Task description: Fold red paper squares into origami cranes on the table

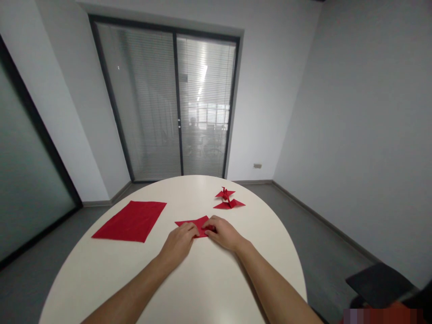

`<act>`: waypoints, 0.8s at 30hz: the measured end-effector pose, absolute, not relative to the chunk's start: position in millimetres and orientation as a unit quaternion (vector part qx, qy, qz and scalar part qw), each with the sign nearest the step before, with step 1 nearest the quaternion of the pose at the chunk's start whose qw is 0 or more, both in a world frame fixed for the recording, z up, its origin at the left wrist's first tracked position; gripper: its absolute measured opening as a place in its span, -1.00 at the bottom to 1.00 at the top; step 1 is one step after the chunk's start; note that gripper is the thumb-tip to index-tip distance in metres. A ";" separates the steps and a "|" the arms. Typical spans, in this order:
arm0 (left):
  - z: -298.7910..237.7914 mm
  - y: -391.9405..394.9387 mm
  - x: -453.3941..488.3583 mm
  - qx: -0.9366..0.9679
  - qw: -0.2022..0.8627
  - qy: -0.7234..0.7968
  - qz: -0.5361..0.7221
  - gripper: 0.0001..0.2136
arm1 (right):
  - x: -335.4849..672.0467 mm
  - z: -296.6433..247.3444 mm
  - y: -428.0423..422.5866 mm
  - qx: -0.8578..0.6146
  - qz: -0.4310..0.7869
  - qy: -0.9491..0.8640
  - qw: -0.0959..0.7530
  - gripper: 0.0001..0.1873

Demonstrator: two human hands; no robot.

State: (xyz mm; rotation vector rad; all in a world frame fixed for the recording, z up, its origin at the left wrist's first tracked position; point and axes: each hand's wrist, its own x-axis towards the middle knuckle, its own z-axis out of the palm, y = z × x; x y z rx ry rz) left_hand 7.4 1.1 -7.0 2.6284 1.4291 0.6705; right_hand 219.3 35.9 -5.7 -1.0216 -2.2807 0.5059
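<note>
**Both hands on the red paper, mid-fold**

Forearms reach from the table's (209, 288) near edge to the paper (193, 222), which lies mid-table. My left hand (178, 243) presses it flat, gripping nothing. The right hand (225, 234) bunches its fingertips on the paper's right corner; I cannot tell whether they pinch or only press. I judge this is creasing a fold, and the next move calls for aligned edges. A flat sheet (131, 220) lies toward the left edge, two cranes (228, 200) toward the far edge.

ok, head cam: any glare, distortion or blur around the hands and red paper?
Head view: wide-angle bowing bends the room lines and the table edge. There is glare on the right blind pane. The left hand, right hand and folded red paper are sharp and evenly lit, with faint shadows. A pixelated block covers the bottom right corner.
</note>
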 end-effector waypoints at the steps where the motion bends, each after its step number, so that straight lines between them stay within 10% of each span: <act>1: -6.5 0.4 7.7 0.863 0.036 0.460 0.203 -0.76 | 219.5 -4.8 35.4 -0.370 0.179 -0.866 0.285 -0.78; 15: -5.1 -4.2 8.1 0.843 -0.027 0.502 0.192 -0.71 | 217.3 19.4 19.3 -0.328 0.135 -0.917 0.184 -0.80; 24: -8.0 3.0 -8.4 0.862 0.025 0.470 0.188 -0.66 | 230.6 5.8 31.4 -0.362 0.168 -0.884 0.243 -0.44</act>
